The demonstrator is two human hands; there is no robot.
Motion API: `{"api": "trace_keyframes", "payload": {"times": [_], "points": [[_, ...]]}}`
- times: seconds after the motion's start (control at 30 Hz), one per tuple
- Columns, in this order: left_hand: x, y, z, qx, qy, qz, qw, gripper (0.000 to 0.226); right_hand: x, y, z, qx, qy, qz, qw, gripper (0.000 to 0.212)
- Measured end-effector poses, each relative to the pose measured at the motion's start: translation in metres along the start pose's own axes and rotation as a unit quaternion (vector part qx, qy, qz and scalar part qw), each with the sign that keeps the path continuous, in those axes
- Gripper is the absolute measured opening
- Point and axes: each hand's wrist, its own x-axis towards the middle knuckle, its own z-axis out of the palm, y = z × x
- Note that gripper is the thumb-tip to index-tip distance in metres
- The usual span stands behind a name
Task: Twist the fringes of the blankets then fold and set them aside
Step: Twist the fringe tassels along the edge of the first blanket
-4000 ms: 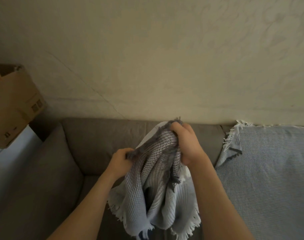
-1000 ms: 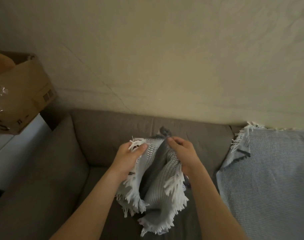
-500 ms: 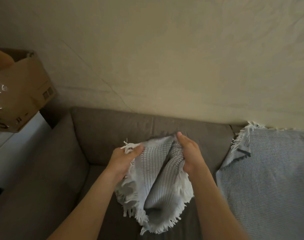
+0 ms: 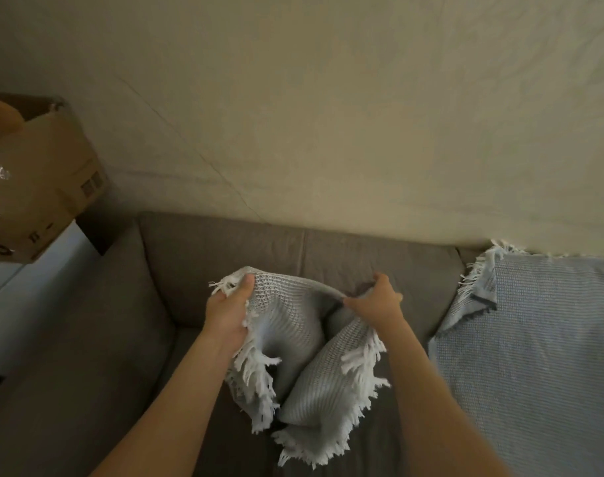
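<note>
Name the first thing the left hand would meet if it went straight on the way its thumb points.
Probably the grey sofa's back cushion: the left hand, gripping the fringed blanket, points forward at it, with nothing visibly between. Depth is hard to judge.

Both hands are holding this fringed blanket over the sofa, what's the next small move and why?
Probably draw the left hand and right hand apart to stretch the edge taut: both grip it, yet the blanket sags bunched between them.

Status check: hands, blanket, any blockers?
Left hand and right hand both grip the small blanket by its top edge, above the sofa. Fringe hangs loose, not folded. Second blanket draped to the right, apart. Nothing in the way.
</note>
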Motion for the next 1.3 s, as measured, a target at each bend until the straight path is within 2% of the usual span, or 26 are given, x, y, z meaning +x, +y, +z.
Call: {"api": "trace_keyframes", "payload": {"times": [0.07,0.13,0.17,0.27,0.37,0.5,0.57,0.67,0.73,0.83,0.87,0.97,1.1,1.17,1.23,1.3], "points": [[0.002,0.002,0.000,-0.010,0.024,-0.008,1.000,0.022,0.000,0.010,0.003,-0.103,-0.003,0.037,0.994,0.071],[0.004,0.001,-0.001,-0.004,0.041,-0.013,0.999,0.022,-0.002,0.020,0.006,-0.225,-0.005,0.066,0.972,0.047],[0.006,0.000,-0.001,-0.001,0.049,-0.013,0.999,0.024,0.000,0.027,0.008,-0.249,-0.007,0.078,0.965,0.041],[0.009,-0.008,0.001,0.024,0.054,-0.007,0.998,0.027,0.000,0.039,0.011,-0.199,-0.038,0.092,0.975,0.036],[0.009,-0.016,0.004,0.066,0.053,0.013,0.996,0.025,-0.008,0.031,0.008,-0.139,-0.024,0.043,0.989,0.013],[0.003,-0.025,0.010,0.109,0.049,0.047,0.992,0.024,-0.014,0.009,0.011,0.037,0.012,-0.073,0.997,0.050],[-0.004,-0.025,0.015,0.148,0.028,0.071,0.986,0.021,-0.021,-0.003,0.018,0.070,0.032,-0.125,0.989,0.055],[-0.018,-0.030,0.023,0.211,-0.067,0.098,0.970,0.023,-0.033,-0.013,0.038,0.133,0.018,-0.126,0.983,0.056],[-0.031,-0.030,0.028,0.255,-0.145,0.117,0.949,0.023,-0.041,-0.017,0.050,0.178,-0.026,-0.133,0.975,0.051],[-0.042,-0.029,0.028,0.282,-0.229,0.131,0.922,0.022,-0.046,-0.018,0.050,0.208,-0.105,-0.166,0.958,0.012],[-0.044,-0.027,0.027,0.287,-0.234,0.114,0.922,0.021,-0.046,-0.017,0.046,0.223,-0.141,-0.161,0.951,0.012],[-0.041,-0.031,0.022,0.294,-0.243,0.079,0.921,0.022,-0.052,-0.013,0.033,0.243,-0.230,-0.137,0.932,0.031],[-0.042,-0.032,0.022,0.316,-0.214,0.114,0.917,0.019,-0.058,-0.007,0.033,0.206,-0.204,-0.125,0.949,0.033],[-0.036,-0.033,0.020,0.323,-0.198,0.161,0.911,0.016,-0.061,-0.005,0.029,0.149,-0.195,-0.120,0.962,0.014],[-0.034,-0.031,0.019,0.327,-0.185,0.181,0.909,0.015,-0.060,-0.001,0.023,0.119,-0.187,-0.120,0.968,0.044],[-0.032,-0.032,0.020,0.327,-0.180,0.191,0.908,0.015,-0.060,0.002,0.017,0.136,-0.185,-0.124,0.965,0.045]]}}
